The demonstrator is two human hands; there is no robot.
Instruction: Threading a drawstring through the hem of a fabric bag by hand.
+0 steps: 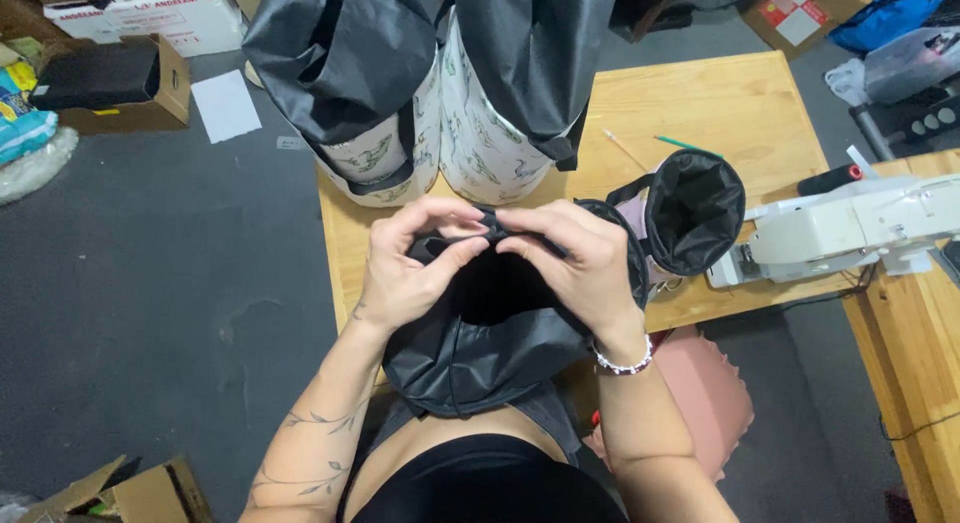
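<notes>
Black fabric bag is hanging off the near edge of the wooden table, between that edge and our torso. Long axis is running roughly away from us: closed bottom toward our body, open mouth pointing up and toward the table's far edge.

We're pinching the far rim of the mouth with both hands. Left hand: thumb and forefinger are closing tight on the rim, other fingers curling loosely beside them. Right hand: same pinch, fingertips clamping the rim fabric and a thin black strap; a beaded bracelet is sitting on that wrist. The two pinches are nearly touching at the middle of the rim.

Around it:
- A smaller black-lined bag is standing just beside our right hand, near the table's near edge, mouth tilting toward us.
- Two tall bags with white printed sides and black liners folded over the tops are sitting at the far-left corner: one overhanging the left edge, the other touching it on its right.
- A white sewing machine is lying along the right edge, spanning onto a second wooden surface.
- A green pencil is lying near the middle of the table, behind the small bag.
- A pink cushioned stool is sitting on the floor below the near edge.
- Cardboard boxes are sitting on the grey floor well left of the table.
</notes>
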